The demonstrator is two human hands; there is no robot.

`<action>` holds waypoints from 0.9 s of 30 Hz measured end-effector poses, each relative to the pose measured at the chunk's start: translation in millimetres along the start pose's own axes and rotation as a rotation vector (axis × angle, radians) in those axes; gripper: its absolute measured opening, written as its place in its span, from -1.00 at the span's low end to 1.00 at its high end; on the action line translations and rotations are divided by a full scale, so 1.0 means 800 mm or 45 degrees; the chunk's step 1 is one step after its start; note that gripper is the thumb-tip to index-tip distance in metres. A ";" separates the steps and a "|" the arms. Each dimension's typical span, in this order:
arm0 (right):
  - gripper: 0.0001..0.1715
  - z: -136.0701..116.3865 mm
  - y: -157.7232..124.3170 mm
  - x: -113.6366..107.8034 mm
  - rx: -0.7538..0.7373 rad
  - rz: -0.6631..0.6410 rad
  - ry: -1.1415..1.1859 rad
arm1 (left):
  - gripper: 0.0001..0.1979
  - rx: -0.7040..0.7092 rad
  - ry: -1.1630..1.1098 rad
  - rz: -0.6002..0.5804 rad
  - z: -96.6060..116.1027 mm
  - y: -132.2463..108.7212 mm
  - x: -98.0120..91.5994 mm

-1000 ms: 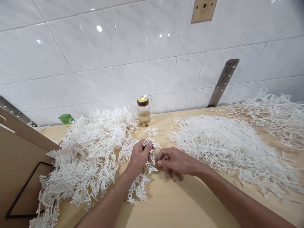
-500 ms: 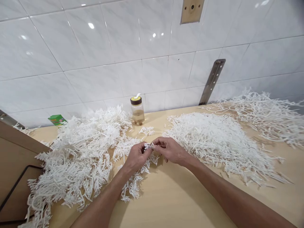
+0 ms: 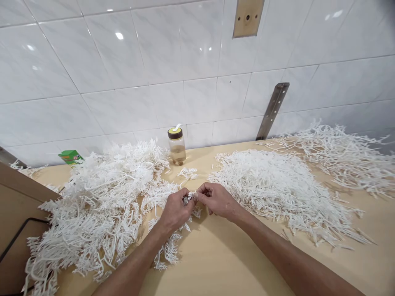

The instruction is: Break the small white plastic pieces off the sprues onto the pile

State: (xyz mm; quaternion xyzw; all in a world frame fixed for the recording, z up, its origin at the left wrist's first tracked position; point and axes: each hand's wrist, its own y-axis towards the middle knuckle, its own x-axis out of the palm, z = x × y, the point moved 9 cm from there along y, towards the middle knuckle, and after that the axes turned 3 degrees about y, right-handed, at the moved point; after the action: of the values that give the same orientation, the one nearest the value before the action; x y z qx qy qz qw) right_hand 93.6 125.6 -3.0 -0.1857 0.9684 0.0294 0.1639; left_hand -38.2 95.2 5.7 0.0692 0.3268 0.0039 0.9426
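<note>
My left hand (image 3: 176,209) is closed around a small white branching plastic piece (image 3: 189,198), whose tips poke out between thumb and fingers. Fingertips of my right hand (image 3: 217,200) pinch the same piece from the other side, so the two hands nearly meet. More white sprigs (image 3: 169,250) lie on the table beneath and beside my left hand. A large heap of white branched pieces (image 3: 101,209) spreads to the left. To the right of my hands lies a pile of straighter white pieces (image 3: 274,181).
A clear bottle (image 3: 177,150) with a dark and yellow lid, partly filled, stands near the tiled wall (image 3: 123,111). A green box (image 3: 70,157) sits behind the left heap, a brown carton (image 3: 21,213) at far left. Long white strands (image 3: 348,152) lie far right; a metal bracket (image 3: 273,111) leans there.
The view has shifted slightly. Both hands stay together at the white piece, with my fingers now covering more of it and my right fingertips nearer my left.
</note>
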 end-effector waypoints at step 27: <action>-0.77 -0.004 0.003 -0.010 -0.129 0.017 -0.169 | -0.60 -0.200 -0.518 -0.122 -0.017 0.006 0.006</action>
State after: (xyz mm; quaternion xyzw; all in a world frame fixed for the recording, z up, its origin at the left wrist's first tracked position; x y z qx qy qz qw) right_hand 98.9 130.5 2.6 -0.1849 0.9538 0.0919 0.2180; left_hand -42.9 102.2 -7.3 -0.0208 0.1314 -0.0295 0.9907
